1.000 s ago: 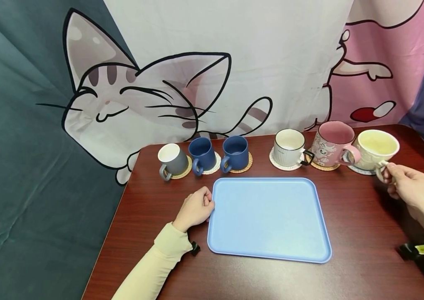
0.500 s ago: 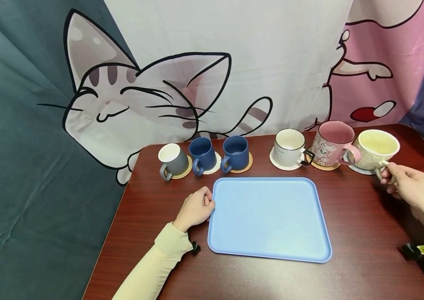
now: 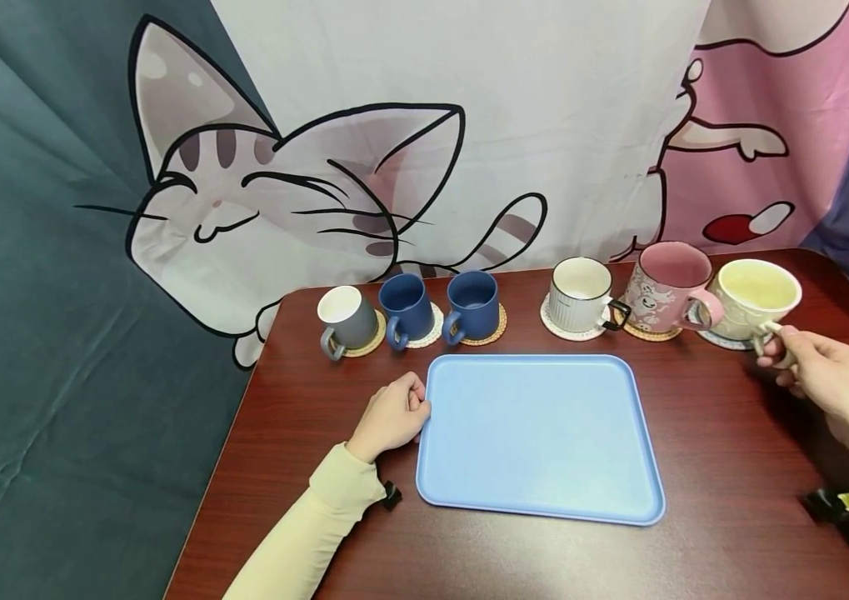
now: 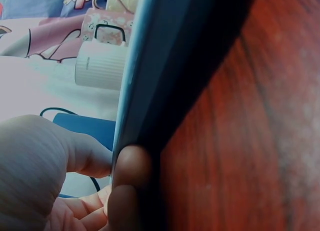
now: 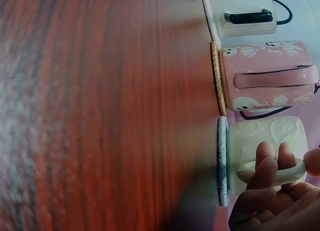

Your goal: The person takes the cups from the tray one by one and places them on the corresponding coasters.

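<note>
A cream mug (image 3: 754, 298) (image 5: 265, 146) stands on a grey coaster (image 5: 222, 161) at the table's far right. My right hand (image 3: 817, 379) (image 5: 272, 191) grips its handle (image 5: 272, 173), fingers hooked through the loop. A light blue tray (image 3: 536, 437) (image 4: 150, 91) lies flat in the middle of the table. My left hand (image 3: 392, 414) (image 4: 75, 191) rests curled at the tray's left edge, with fingertips touching the rim. Beside the cream mug stand a pink mug (image 3: 667, 287) (image 5: 267, 76) and a white ribbed mug (image 3: 581, 296) (image 5: 245, 13), each on a coaster.
At the back left a grey mug (image 3: 347, 321) and two dark blue mugs (image 3: 405, 308) (image 3: 472, 304) stand on coasters. The dark wooden table (image 3: 724, 450) ends near the cat-print curtain (image 3: 319, 192) behind. A black wrist strap (image 3: 840, 502) shows at the right.
The cream mug and my right hand have shifted very slightly; the left hand and tray have stayed put.
</note>
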Demonstrator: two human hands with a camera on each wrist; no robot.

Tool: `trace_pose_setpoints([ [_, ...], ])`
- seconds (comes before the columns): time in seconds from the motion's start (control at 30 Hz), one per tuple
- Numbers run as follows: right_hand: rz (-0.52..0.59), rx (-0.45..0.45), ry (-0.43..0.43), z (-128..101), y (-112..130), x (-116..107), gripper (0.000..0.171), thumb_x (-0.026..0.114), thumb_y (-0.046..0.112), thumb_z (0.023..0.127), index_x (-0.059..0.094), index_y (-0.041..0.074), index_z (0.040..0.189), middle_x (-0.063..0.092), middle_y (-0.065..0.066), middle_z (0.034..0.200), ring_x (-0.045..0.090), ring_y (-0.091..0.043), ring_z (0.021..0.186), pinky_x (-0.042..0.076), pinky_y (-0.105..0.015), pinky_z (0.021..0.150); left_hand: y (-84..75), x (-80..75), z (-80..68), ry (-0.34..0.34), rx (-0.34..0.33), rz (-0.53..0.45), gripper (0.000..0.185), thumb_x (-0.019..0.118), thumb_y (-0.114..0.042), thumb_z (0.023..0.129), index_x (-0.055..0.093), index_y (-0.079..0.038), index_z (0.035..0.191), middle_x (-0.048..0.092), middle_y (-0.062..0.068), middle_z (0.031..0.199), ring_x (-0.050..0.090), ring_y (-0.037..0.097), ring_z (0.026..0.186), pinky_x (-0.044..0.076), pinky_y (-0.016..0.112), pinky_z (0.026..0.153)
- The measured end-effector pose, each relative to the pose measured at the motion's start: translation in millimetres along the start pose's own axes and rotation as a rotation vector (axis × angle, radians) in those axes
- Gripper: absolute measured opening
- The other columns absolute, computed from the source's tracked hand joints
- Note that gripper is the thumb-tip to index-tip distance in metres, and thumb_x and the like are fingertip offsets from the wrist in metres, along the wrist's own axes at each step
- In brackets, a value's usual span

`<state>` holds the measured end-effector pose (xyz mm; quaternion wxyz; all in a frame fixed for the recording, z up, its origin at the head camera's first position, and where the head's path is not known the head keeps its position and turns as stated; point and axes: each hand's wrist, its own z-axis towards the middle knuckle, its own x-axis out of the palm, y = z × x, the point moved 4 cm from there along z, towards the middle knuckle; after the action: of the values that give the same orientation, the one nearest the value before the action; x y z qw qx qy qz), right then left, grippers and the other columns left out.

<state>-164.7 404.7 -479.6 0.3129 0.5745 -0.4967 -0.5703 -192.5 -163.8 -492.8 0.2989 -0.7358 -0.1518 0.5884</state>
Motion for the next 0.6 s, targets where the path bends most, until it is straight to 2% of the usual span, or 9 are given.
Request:
trace_pose_setpoints([
  [0.13, -0.015, -0.012, -0.014, -0.5, 0.6, -0.1, 0.036, 0.044, 0.034, 0.111, 0.071, 0.033, 0.086, 0.068, 0.025, 0.071, 0.057, -0.005, 0.059, 0.044, -0.025, 0.051, 0.0, 0.0, -0.6, 0.005, -0.001, 0.001, 0.009, 0.062, -0.019, 0.097, 0.056, -0.016, 0.091, 0.057, -0.003, 0.060, 0.063, 0.010, 0.048, 0.047, 0.029, 0.058],
  [0.27, -0.042, -0.041, -0.067, -2.4, 3.0, -1.4, 0.033, 0.046, 0.032, 0.110, 0.070, 0.035, 0.088, 0.067, 0.028, 0.071, 0.058, -0.002, 0.059, 0.046, -0.020, 0.053, -0.6, -0.4, -1.1, 0.010, 0.000, -0.005, 0.009, 0.062, -0.019, 0.098, 0.056, -0.016, 0.092, 0.057, -0.003, 0.060, 0.063, 0.010, 0.048, 0.047, 0.029, 0.059],
  [0.37, -0.215, -0.078, -0.158, -5.8, 7.2, -4.8, 0.026, 0.047, 0.036, 0.109, 0.066, 0.034, 0.091, 0.061, 0.033, 0.065, 0.054, 0.006, 0.059, 0.042, -0.018, 0.056, -1.5, -1.1, -1.5, 0.011, 0.001, -0.010, 0.009, 0.062, -0.019, 0.098, 0.056, -0.015, 0.092, 0.058, -0.002, 0.060, 0.063, 0.010, 0.049, 0.047, 0.029, 0.059],
  [0.43, -0.352, -0.095, -0.225, -8.4, 10.8, -7.6, 0.022, 0.048, 0.039, 0.107, 0.064, 0.029, 0.096, 0.053, 0.039, 0.063, 0.047, 0.012, 0.060, 0.038, -0.021, 0.059, -1.6, -1.7, -1.8, 0.000, 0.003, 0.005, 0.009, 0.063, -0.020, 0.097, 0.057, -0.016, 0.093, 0.059, -0.003, 0.061, 0.062, 0.009, 0.050, 0.047, 0.028, 0.060],
  [0.5, -0.469, -0.101, -0.288, -11.1, 15.3, -10.3, 0.026, 0.050, 0.043, 0.105, 0.064, 0.020, 0.106, 0.045, 0.045, 0.064, 0.040, 0.018, 0.064, 0.034, -0.025, 0.061, -1.8, -2.9, -2.1, -0.027, 0.007, 0.040, 0.009, 0.065, -0.022, 0.097, 0.058, -0.017, 0.094, 0.059, -0.006, 0.063, 0.060, 0.007, 0.053, 0.047, 0.028, 0.061],
  [0.57, -0.497, -0.123, -0.332, -13.8, 21.0, -10.5, 0.034, 0.052, 0.041, 0.104, 0.065, 0.012, 0.116, 0.040, 0.045, 0.074, 0.035, 0.021, 0.072, 0.032, -0.025, 0.065, -2.7, -5.5, -3.0, -0.072, 0.017, 0.082, 0.010, 0.066, -0.025, 0.096, 0.058, -0.018, 0.095, 0.059, -0.009, 0.065, 0.057, 0.006, 0.056, 0.046, 0.028, 0.061],
  [0.6, -0.506, -0.142, -0.358, -15.4, 24.8, -10.1, 0.036, 0.054, 0.039, 0.103, 0.065, 0.009, 0.120, 0.044, 0.040, 0.079, 0.033, 0.022, 0.076, 0.031, -0.026, 0.067, -3.6, -7.3, -3.7, -0.099, 0.026, 0.101, 0.011, 0.067, -0.026, 0.096, 0.059, -0.019, 0.095, 0.059, -0.010, 0.066, 0.056, 0.006, 0.058, 0.046, 0.028, 0.061],
])
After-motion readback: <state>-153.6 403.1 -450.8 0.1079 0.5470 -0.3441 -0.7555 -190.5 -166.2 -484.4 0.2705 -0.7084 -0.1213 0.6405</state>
